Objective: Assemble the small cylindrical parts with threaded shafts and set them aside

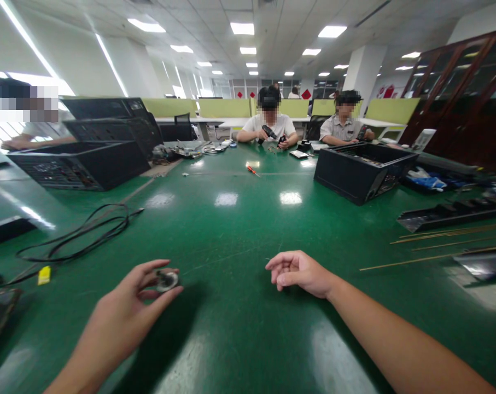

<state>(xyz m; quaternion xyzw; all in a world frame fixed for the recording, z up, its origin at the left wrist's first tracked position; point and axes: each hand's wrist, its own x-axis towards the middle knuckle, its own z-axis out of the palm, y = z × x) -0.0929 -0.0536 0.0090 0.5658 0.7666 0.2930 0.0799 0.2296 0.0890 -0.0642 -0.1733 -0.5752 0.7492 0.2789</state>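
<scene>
Between the thumb and fingers of my left hand (128, 306) is a small round part (167, 280), dark in the middle with a paler greyish rim. Its exact kind cannot be made out. The hand is held above the green tabletop (231, 235), and its shadow falls to the right. To the right, my right hand (299, 272) hovers low over the same tabletop with its fingers loosely curled and somewhat apart. Nothing shows in it, and a gap of bare green surface separates the two hands.
Black computer cases (79, 164) stand at the left, another black case (362, 169) at the right. Coiled black cable (87, 232) with a yellow tag (44, 275) lies left. An orange screwdriver (252, 171) lies ahead. Thin rods (432, 254) lie right. Co-workers sit across and left.
</scene>
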